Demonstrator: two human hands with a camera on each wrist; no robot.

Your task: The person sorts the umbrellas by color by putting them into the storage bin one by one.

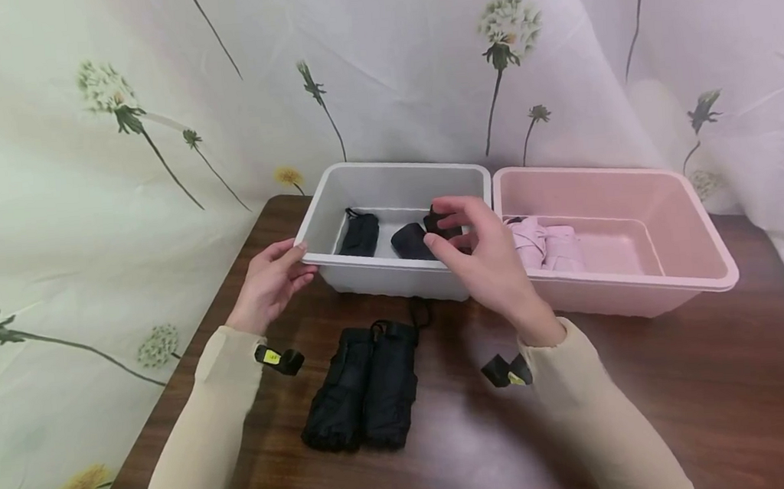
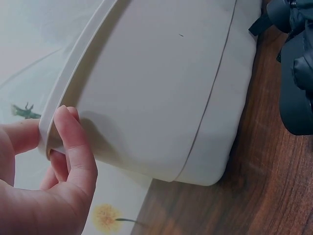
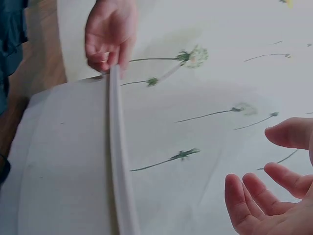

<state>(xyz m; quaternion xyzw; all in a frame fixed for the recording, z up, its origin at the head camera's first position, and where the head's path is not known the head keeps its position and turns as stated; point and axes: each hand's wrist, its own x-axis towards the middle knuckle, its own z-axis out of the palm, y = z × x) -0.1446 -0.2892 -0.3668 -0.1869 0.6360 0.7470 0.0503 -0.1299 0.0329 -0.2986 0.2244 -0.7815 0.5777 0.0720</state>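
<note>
My left hand (image 1: 270,281) pinches the front left corner of the light grey plastic bin (image 1: 400,263), thumb on one side of the rim and fingers on the other. Above the bin's front right part is my right hand (image 1: 486,256), its fingers parted and nothing between them in the right wrist view. Inside the bin lie a small black pouch with a cord (image 1: 360,234), a black bundle (image 1: 411,241) near the middle, and more black fabric partly hidden behind the right hand. Two rolled black fabric bundles (image 1: 391,383) lie side by side on the table in front.
A pink bin (image 1: 644,286) stands right beside the grey one, with pink rolled bundles (image 1: 561,248) at its left end. Both stand on a dark wooden table (image 1: 653,400). Behind hangs a pale cloth (image 1: 391,60) printed with dandelions.
</note>
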